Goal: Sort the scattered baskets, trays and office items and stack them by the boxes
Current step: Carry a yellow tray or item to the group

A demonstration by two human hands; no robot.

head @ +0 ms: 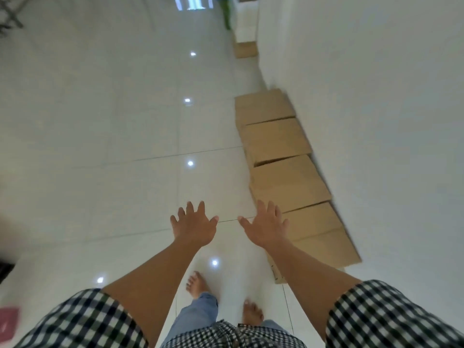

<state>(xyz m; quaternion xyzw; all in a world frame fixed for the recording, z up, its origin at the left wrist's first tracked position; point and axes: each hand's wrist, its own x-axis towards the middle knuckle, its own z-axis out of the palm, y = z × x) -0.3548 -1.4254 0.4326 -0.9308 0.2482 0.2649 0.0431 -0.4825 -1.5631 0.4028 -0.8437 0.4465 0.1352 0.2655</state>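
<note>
Both my arms reach forward over the white tiled floor. My left hand (193, 224) has its fingers spread and holds nothing. My right hand (266, 226) is spread the same way, empty, its fingers over the edge of the nearest brown cardboard box. A row of several cardboard boxes (278, 141) runs along the white wall on the right. A blurred pink item (8, 320) lies on the floor at the lower left edge. No basket or tray can be made out.
White wall (376, 96) on the right. More boxes (245, 50) and a green plant (227, 13) stand far down the wall. A dark frame (10, 13) shows at top left, a dark object (5, 268) at the left edge. My bare feet (198, 285) stand on the tiles.
</note>
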